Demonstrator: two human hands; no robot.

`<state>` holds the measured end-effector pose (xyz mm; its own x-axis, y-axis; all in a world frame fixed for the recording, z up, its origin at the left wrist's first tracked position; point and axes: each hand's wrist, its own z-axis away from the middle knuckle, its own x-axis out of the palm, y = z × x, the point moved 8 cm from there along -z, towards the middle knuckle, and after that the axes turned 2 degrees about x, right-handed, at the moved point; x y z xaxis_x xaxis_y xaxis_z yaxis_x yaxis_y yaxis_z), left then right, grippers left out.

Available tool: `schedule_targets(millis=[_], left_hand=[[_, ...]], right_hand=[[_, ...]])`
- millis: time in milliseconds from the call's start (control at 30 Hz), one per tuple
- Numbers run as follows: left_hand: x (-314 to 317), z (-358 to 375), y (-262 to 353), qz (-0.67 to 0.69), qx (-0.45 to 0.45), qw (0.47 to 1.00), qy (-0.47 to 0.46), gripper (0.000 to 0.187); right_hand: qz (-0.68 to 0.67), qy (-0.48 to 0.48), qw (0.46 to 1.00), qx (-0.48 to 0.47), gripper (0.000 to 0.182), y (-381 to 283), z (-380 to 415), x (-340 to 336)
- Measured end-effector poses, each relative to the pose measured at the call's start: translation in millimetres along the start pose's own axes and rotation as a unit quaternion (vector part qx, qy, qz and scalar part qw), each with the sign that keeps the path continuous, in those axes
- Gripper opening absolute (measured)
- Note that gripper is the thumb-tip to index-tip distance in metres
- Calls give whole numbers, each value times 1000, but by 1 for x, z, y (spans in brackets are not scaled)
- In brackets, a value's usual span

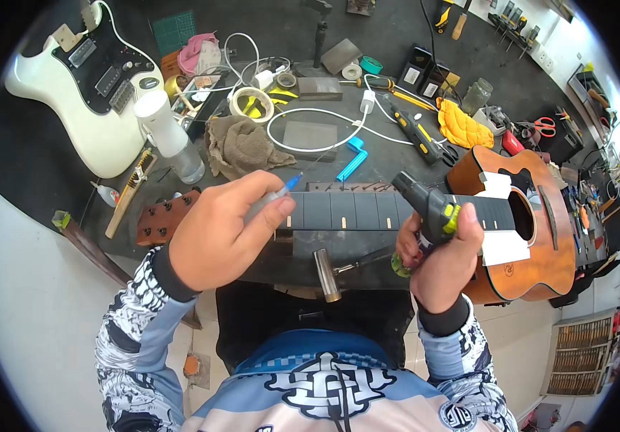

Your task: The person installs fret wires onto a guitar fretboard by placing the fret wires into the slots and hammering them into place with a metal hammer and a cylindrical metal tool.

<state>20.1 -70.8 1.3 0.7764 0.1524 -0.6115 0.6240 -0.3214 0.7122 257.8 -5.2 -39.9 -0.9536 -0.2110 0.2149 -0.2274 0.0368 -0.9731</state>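
My left hand [216,227] is closed around a slim, translucent syringe-like tube with a blue tip [294,181], held above the fretboard near the nut end. In my right hand [445,263] is a black torch-like tool [425,204] with a nozzle and yellow-green trim, its nozzle pointing up and left over the neck. Beneath both hands lies the acoustic guitar [551,252], with its dark fretboard [357,211] across the bench and white paper [504,248] on its body. My left hand partly covers the headstock [168,218]. A metal-headed hammer [326,275] lies just below the neck.
A white electric guitar [72,108] is at the left, beside a white-topped bottle [169,137]. Behind the neck are a brown cloth [241,146], a white cable [274,122], a blue string winder [353,160], a rotary tool [414,133] and a yellow cloth [463,124].
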Motion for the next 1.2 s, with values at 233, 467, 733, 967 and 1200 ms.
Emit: schedule_targets(millis=[233, 467, 733, 967, 1200], left_hand=[[6, -5, -1, 14, 1, 1000, -9, 24], [14, -8, 6, 33, 10, 999, -19, 22], [19, -12, 13, 26, 19, 999, -27, 21], [21, -13, 13, 35, 7, 999, -28, 21], [21, -13, 13, 24, 3, 1000, -18, 21]], right_hand=[[29, 16, 999, -14, 63, -6, 6, 2], [47, 18, 999, -17, 61, -1, 8, 7], [84, 20, 993, -78, 59, -8, 8, 20], [147, 68, 983, -82, 69, -8, 9, 20], [186, 38, 975, -116, 65, -11, 9, 22]])
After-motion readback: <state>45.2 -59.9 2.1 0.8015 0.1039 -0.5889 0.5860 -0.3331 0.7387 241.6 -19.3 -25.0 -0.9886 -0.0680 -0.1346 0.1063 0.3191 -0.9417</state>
